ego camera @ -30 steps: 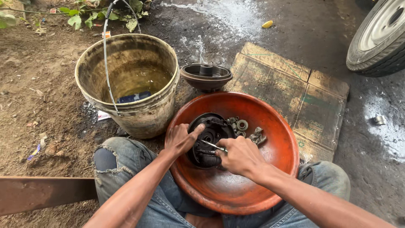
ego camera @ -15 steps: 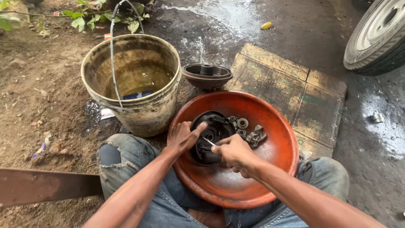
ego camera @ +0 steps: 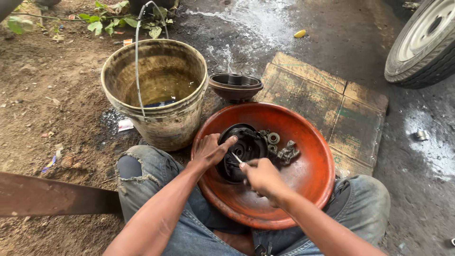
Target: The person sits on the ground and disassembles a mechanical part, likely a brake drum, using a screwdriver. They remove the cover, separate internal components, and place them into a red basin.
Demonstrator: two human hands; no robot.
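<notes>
A wide red-orange basin (ego camera: 308, 180) rests between my knees. Inside it lies a round black metal part (ego camera: 246, 147), greasy and dark. My left hand (ego camera: 211, 150) lies on the left rim of that part, index finger stretched across it. My right hand (ego camera: 263, 179) grips a thin metal tool (ego camera: 236, 158) whose tip points into the part's centre. Several small bearings and nuts (ego camera: 280, 148) sit in the basin just right of the part.
A dirty bucket (ego camera: 156, 95) with murky liquid and a wire handle stands at the left. A dark metal bowl (ego camera: 235, 86) sits behind the basin. Flattened cardboard (ego camera: 332, 104) covers the wet ground; a vehicle wheel (ego camera: 424, 42) is at top right. A rusty beam (ego camera: 52, 194) crosses lower left.
The view has shifted slightly, so the scene sits further right. Both hands stay on the black part, the right hand's tool working at its centre.
</notes>
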